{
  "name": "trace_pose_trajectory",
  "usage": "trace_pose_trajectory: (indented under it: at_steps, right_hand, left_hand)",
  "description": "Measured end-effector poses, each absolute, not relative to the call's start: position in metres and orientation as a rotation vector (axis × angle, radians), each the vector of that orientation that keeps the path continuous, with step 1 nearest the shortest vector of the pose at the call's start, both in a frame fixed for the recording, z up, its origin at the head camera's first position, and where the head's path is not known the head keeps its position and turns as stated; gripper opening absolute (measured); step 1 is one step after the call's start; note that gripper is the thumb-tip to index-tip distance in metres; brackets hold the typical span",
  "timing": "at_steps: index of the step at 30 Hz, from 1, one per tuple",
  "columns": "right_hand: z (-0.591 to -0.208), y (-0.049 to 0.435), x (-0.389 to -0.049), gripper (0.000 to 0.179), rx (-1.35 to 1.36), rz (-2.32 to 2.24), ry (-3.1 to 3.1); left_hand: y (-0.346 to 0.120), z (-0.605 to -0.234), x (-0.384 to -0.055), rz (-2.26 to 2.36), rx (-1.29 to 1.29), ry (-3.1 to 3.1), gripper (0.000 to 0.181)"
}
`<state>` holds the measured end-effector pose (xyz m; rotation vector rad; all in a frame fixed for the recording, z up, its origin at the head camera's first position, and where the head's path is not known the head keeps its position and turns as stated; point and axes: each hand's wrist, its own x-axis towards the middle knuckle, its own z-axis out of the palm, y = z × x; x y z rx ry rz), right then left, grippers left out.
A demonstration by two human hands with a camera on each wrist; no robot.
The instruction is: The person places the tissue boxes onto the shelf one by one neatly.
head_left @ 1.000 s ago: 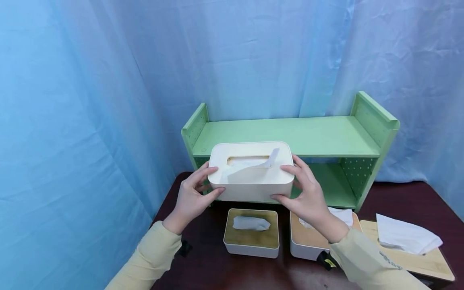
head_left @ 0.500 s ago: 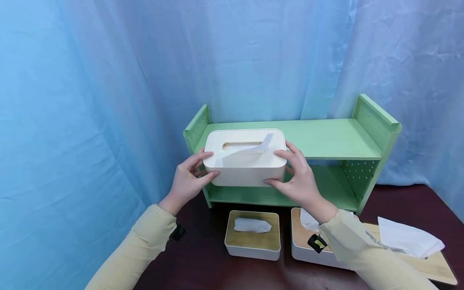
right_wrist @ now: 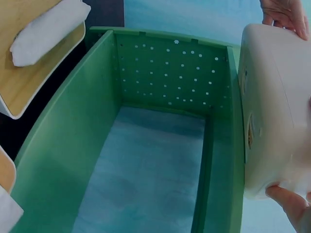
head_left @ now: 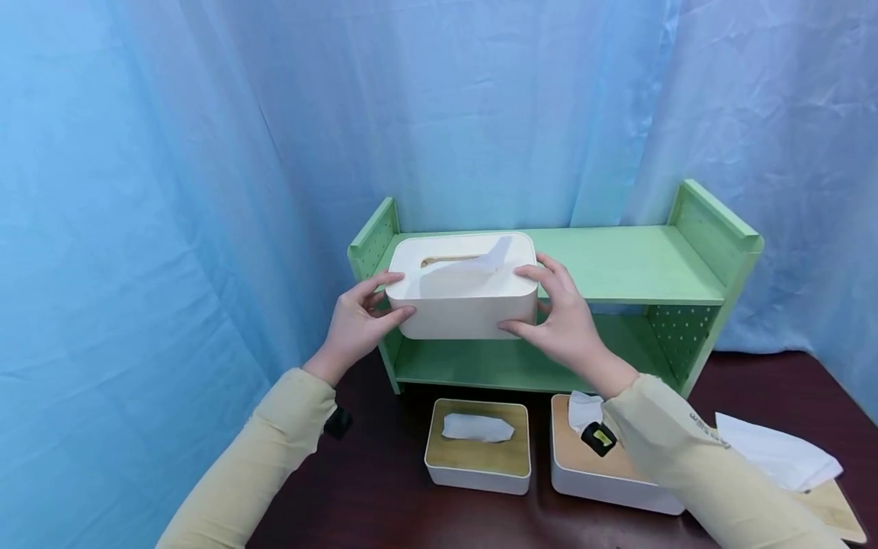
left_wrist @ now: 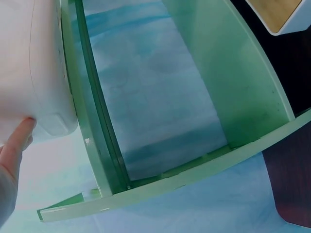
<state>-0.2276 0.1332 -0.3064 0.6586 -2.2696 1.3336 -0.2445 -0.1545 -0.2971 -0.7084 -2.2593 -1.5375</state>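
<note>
A white tissue box (head_left: 466, 316) with a slot in its lid and a tissue sticking out is held level in front of the green shelf's upper board. My left hand (head_left: 354, 324) grips its left end, with the thumb on the front face and fingers at the top edge. At the opposite end, my right hand (head_left: 565, 324) holds it the same way. The right wrist view shows the box (right_wrist: 277, 111) close against the upper board's edge; whether it bears weight there I cannot tell. Part of the upper board (head_left: 617, 263) is hidden behind the box.
Below the two-tier green shelf (head_left: 741, 259), a small wooden-lidded tissue box (head_left: 480, 482) stands on the dark table (head_left: 384, 488). Right of it are a larger tan-lidded tissue box (head_left: 597, 486) and a light wooden lid (head_left: 833, 507) with a tissue. Blue curtains (head_left: 274, 114) hang behind.
Both hands have raised the white tissue box and moved it slightly left, from below the upper board's front edge to about its level. The shelf and the other boxes have stayed put.
</note>
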Motion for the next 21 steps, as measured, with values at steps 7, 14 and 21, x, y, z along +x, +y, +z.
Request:
trace_pose_trajectory:
  at_steps: [7,14,21]
  right_hand:
    - [-0.284,0.14,-0.242,0.058,0.643,1.291,-2.44]
    - [-0.27,0.145,-0.262,0.059,0.617,1.301,-2.536]
    - [-0.266,0.141,-0.276,0.063,0.609,1.294,-2.607]
  left_hand:
    - [-0.157,-0.283,-0.257,-1.56,-0.668,-2.363,0.046]
    - [-0.154,-0.267,-0.27,-1.514,-0.65,-2.496,0.045]
    - [-0.154,-0.26,-0.285,-1.566,-0.582,-2.601,0.043]
